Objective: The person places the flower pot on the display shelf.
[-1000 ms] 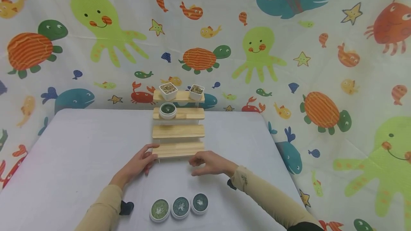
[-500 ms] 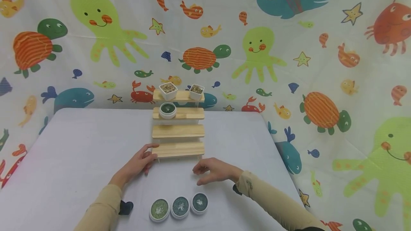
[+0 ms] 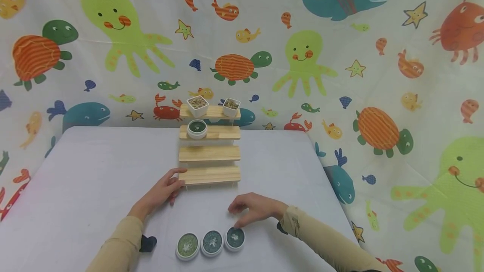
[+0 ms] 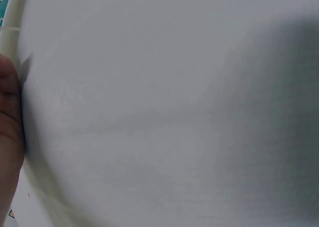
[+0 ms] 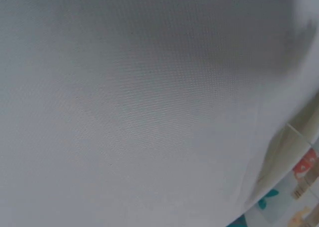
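A stepped wooden display stand (image 3: 209,153) with pale slats stands at the table's middle. My left hand (image 3: 163,187) grips the left end of its lowest step, forefinger on top and thumb at the front edge; part of that hand (image 4: 9,122) shows at the left wrist view's edge. Loosely bent and holding nothing, my right hand (image 3: 259,209) hovers over the cloth, thumb tip right at the rim of a round white tub with dark blue-green filling (image 3: 235,239). Beside that tub sit a similar blue-green one (image 3: 212,243) and a lighter green one (image 3: 187,246).
On the stand's top step are two square white pots, the left one (image 3: 198,106) larger than the right one (image 3: 231,107). Another round white tub (image 3: 197,129) rests on the step below. White cloth (image 3: 94,188) covers the table, with a sea-animal curtain (image 3: 242,24) behind.
From beside the stand's front right corner, my right hand has come down toward the rightmost tub. My left hand stays at the stand's lowest step.
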Available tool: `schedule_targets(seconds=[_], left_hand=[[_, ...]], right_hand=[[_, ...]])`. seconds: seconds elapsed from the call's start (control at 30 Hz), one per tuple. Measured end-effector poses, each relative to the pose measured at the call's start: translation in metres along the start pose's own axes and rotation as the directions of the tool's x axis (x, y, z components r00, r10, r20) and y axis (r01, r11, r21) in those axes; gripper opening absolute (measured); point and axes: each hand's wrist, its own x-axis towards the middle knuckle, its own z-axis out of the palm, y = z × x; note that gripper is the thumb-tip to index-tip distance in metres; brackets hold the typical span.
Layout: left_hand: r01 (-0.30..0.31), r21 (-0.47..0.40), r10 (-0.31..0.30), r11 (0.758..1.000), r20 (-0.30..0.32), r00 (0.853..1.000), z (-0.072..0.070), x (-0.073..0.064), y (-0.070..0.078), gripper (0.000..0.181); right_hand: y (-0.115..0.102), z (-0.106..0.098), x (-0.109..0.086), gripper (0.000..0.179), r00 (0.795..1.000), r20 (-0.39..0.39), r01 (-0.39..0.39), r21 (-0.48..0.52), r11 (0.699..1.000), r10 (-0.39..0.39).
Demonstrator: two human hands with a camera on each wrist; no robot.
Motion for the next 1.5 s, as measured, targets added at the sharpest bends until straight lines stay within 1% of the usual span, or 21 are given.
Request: schedule_targets(seconds=[0.2,0.47,0.7,0.9,1.07,1.27,1.5], left_hand=[[-0.008,-0.006,0.008,1.0,0.003,1.0,-0.001,0.001,0.0,0.052],[-0.024,-0.006,0.024,1.0,0.007,1.0,-0.002,0.002,-0.001,0.052],[-0.017,-0.011,0.018,1.0,0.008,1.0,-0.001,0.001,0.002,0.052],[-0.018,-0.01,0.018,1.0,0.007,1.0,-0.001,0.001,0.001,0.052],[-0.02,-0.001,0.02,1.0,0.007,1.0,-0.001,0.002,0.0,0.052],[-0.013,0.001,0.013,1.0,0.003,1.0,-0.001,0.002,0.001,0.052],[0.002,0.01,-0.002,1.0,-0.002,1.0,-0.001,0.002,0.002,0.053]], right_hand=[[-0.002,0.002,-0.004,0.048,0.999,0.033,0.025,-0.028,0.999,-0.024],[0.001,0.011,-0.007,0.048,0.994,0.081,0.073,-0.062,0.995,-0.068],[0.002,0.016,-0.009,0.053,0.983,0.131,0.141,-0.097,0.985,-0.128],[0.002,0.018,-0.01,0.058,0.975,0.162,0.175,-0.15,0.973,-0.151],[0.006,0.022,-0.013,0.063,0.97,0.165,0.209,-0.182,0.961,-0.179],[0.012,0.029,-0.016,0.068,0.965,0.145,0.248,-0.236,0.94,-0.218],[0.015,0.031,-0.017,0.068,0.961,0.137,0.267,-0.248,0.931,-0.239]])
